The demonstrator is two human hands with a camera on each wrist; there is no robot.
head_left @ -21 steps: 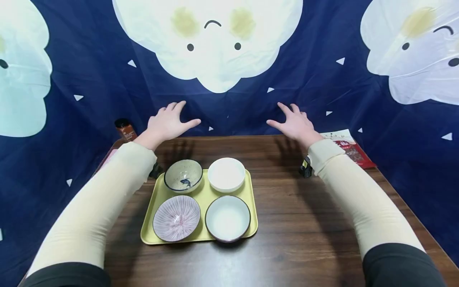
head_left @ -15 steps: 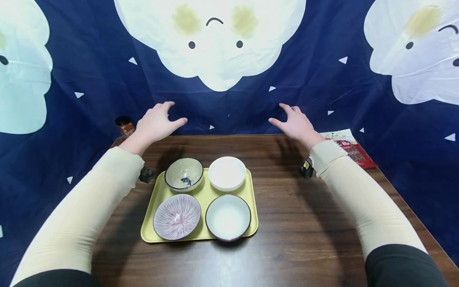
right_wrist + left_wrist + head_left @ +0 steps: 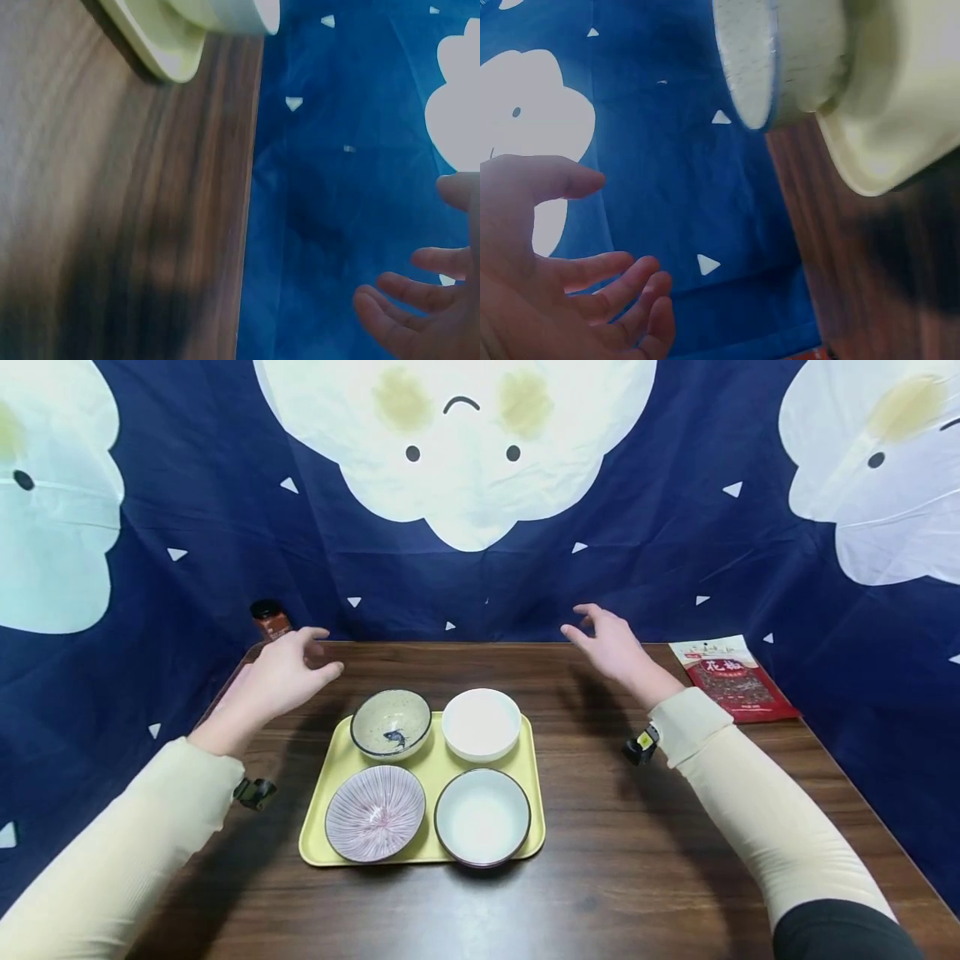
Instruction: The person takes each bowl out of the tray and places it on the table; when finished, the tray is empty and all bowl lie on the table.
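Observation:
My left hand (image 3: 281, 675) hovers above the table's back left, holding nothing, fingers loosely bent and thumb apart. Over the back right part of the table is my right hand (image 3: 611, 647), also holding nothing, its fingers relaxed. Between the arms a yellow tray (image 3: 536, 777) bears several bowls. A speckled bowl with a blue fish (image 3: 390, 722) is nearest the left hand. Beside it stands a plain white bowl (image 3: 482, 724). In front are a purple-striped bowl (image 3: 375, 814) and a pale bowl with a dark rim (image 3: 482, 817). The left wrist view shows the left hand's fingers apart from the speckled bowl (image 3: 810, 60).
A red and white packet (image 3: 731, 681) lies at the table's back right. At the back left corner stands a jar with a black lid (image 3: 270, 618), partly behind the left hand. A blue cloth with white clouds (image 3: 525, 585) hangs behind the wooden table (image 3: 600, 877).
My left hand has moved left and down, toward the tray's left side. The right hand has come slightly lower, its fingers bent a little more. The bowls and tray stay put.

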